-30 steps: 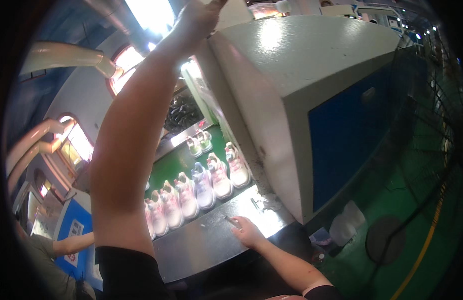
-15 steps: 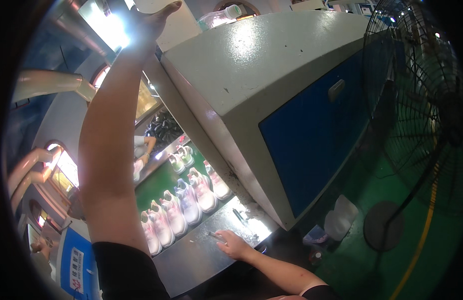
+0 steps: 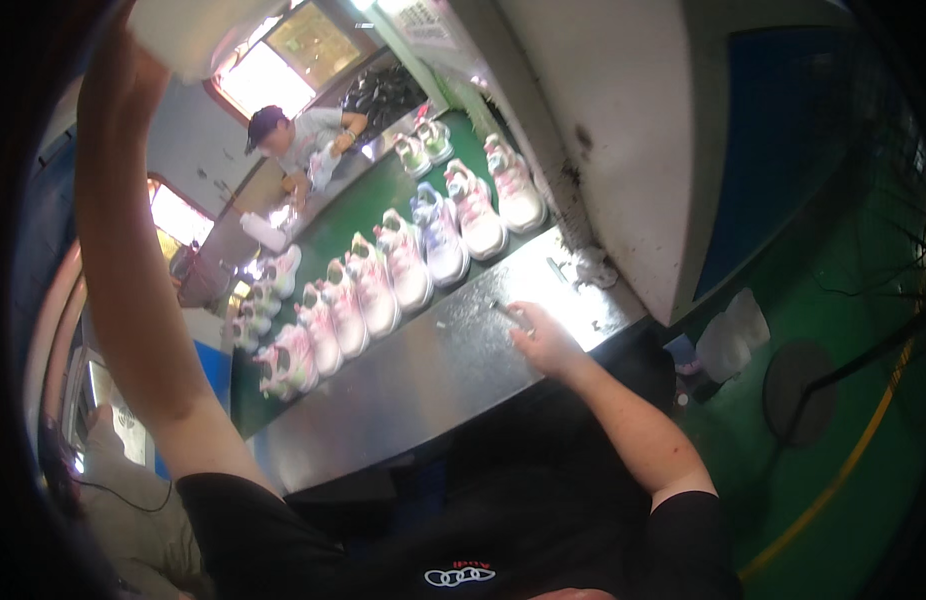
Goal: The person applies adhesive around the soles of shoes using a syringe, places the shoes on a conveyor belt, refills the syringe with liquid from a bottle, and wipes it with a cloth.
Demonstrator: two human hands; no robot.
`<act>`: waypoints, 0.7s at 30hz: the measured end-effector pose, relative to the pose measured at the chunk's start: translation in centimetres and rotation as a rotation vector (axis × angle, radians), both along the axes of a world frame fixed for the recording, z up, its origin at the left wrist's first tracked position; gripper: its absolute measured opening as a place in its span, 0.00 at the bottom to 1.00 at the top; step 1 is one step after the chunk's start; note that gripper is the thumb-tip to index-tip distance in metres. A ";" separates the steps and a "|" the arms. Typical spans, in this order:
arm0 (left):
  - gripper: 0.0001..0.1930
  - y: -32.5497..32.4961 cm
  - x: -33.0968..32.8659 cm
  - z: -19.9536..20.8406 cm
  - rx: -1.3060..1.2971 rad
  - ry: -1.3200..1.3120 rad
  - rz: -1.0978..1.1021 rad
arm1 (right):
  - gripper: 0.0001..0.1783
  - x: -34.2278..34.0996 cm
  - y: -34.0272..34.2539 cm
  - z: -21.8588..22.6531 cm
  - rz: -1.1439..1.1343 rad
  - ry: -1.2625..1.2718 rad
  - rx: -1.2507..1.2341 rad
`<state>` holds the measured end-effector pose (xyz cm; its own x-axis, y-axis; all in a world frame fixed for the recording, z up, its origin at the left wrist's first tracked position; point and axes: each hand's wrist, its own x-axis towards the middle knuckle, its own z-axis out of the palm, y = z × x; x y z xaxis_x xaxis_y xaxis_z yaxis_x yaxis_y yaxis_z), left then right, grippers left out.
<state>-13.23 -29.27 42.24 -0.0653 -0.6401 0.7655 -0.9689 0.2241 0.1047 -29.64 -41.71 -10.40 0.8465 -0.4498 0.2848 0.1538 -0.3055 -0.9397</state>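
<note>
My left arm is raised along the left side, and my left hand (image 3: 141, 62) is at the upper left against a whitish, translucent, rounded object (image 3: 198, 38). It seems to be gripping this object, though most of the fingers are hidden and the object is blurred and cut off by the frame. Over the metal ledge, my right hand (image 3: 545, 340) is closed on a small, thin grey tool (image 3: 505, 313) whose kind I cannot make out. Pink-and-white sneakers (image 3: 403, 265) stand in a row just beyond that hand, with a lilac sneaker (image 3: 443, 240) among them.
A green conveyor belt (image 3: 348, 215) runs behind the metal ledge (image 3: 383, 400). Across it sits a person (image 3: 308, 140) in a cap, near a white bottle (image 3: 265, 232). A grey machine housing (image 3: 623, 130) rises at right. Crumpled white material (image 3: 591, 268) lies on the ledge; a fan base (image 3: 798, 390) stands on the floor.
My view has swung down and left, bringing more sneakers and the person opposite into sight. My left hand has come away from the machine top, now with the whitish object; my right hand keeps its tool.
</note>
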 end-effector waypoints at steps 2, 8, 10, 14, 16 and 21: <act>0.35 2.3 0.5 -5.2 -0.154 0.449 0.077 | 0.23 0.6 -0.1 -0.4 -0.048 -0.022 -0.003; 0.34 14.7 2.2 -29.2 -0.210 0.938 0.071 | 0.17 1.1 -0.7 -1.8 -0.107 -0.019 0.181; 0.45 16.3 0.5 -33.9 -0.089 1.026 0.023 | 0.16 1.1 -0.4 -1.4 -0.072 0.038 0.253; 0.66 17.7 -0.5 -38.7 0.109 0.766 0.220 | 0.13 -1.5 1.2 0.4 -0.020 0.006 0.354; 0.67 18.5 -1.2 -39.3 0.101 0.632 0.237 | 0.13 -3.3 2.1 3.3 0.020 0.036 0.378; 0.66 20.9 0.0 -42.8 0.363 0.549 0.072 | 0.12 -4.0 3.8 7.3 0.025 -0.141 -0.043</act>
<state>-13.28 -8.38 -0.60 0.3259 -0.8518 0.4103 -0.7643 0.0181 0.6446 -33.63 -37.93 -3.07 0.8076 -0.4139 0.4200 0.2910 -0.3397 -0.8944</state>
